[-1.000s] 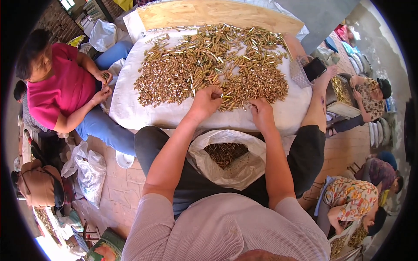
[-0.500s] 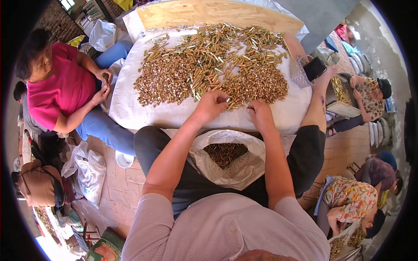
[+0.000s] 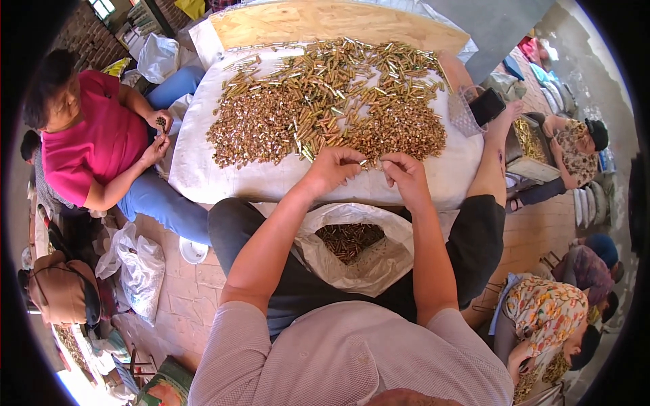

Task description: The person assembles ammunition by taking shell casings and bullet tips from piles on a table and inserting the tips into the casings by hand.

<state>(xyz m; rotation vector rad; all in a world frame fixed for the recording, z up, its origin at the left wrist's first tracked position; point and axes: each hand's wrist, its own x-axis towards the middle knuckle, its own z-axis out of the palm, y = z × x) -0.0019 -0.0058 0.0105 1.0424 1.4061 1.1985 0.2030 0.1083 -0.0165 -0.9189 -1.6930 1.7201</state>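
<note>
Pinching a metal piece (image 3: 363,162) — left hand (image 3: 332,169), right hand (image 3: 407,177) curled nearby

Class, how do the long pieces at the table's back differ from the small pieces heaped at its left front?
The long pieces are slim rods; the small pieces are short and stubby. The long pieces look yellower, the small pieces more coppery. The long pieces lie looser; the small pieces form a denser heap. Both look shiny and metallic.
</note>
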